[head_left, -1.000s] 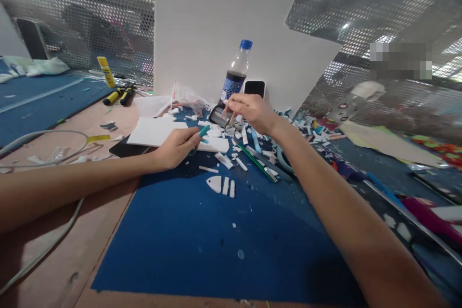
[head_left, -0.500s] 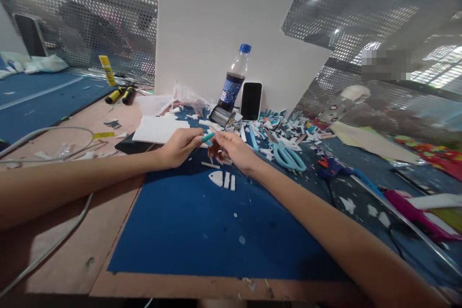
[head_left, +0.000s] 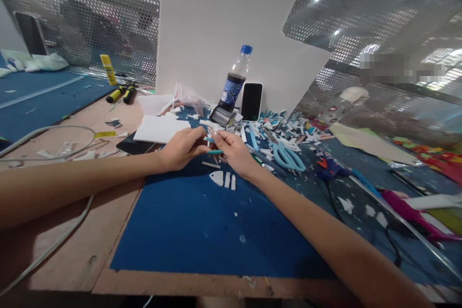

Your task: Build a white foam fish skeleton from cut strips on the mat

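Over the blue mat (head_left: 173, 236), the right hand (head_left: 235, 151) had curled fingers, their hold impossible to tell. The left hand (head_left: 183, 148) pinched a teal strip (head_left: 215, 152) lying sideways between both hands, right fingertips just beside.

A pinkish surface (head_left: 72, 236) carries a blue mat (head_left: 176, 231), spread below the fingers (head_left: 224, 139). White cut pieces (head_left: 217, 178) lie on it, just nearside of the fingers; light-blue scissors (head_left: 296, 161) lie among scraps (head_left: 285, 127) to their right, yellow-and-black handles (head_left: 129, 95) and a pale cable (head_left: 68, 231) to their left.
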The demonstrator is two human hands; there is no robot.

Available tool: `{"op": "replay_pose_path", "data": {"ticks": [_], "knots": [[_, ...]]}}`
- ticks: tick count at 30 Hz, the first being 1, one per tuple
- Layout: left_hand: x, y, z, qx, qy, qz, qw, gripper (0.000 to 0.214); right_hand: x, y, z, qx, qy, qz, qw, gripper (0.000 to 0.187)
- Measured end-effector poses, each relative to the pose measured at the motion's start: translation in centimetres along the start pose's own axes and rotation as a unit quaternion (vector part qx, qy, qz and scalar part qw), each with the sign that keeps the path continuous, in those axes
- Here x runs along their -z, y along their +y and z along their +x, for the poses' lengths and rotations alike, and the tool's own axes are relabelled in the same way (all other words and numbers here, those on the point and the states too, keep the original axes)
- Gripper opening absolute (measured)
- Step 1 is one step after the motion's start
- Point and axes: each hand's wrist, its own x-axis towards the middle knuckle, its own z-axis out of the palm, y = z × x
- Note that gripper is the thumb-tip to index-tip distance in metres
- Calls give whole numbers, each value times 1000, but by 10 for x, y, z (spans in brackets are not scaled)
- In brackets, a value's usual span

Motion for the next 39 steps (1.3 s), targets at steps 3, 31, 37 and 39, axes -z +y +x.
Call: {"op": "replay_pose_path", "data": {"ticks": [3, 31, 37, 39], "knots": [[0, 0, -1, 3, -3, 8, 1000, 56, 0, -1, -2, 20, 3, -10, 1000, 44], [2, 1, 3, -6, -37, -187, 982, 49, -20, 9, -9, 23, -8, 49, 998, 43], [1, -1, 0, -13, -12, -190, 982, 52, -26, 7, -11, 25, -5, 68, 997, 41], [0, -1, -2, -21, 2, -185, 983, 50, -27, 6, -11, 25, 7, 83, 996, 39]]}}
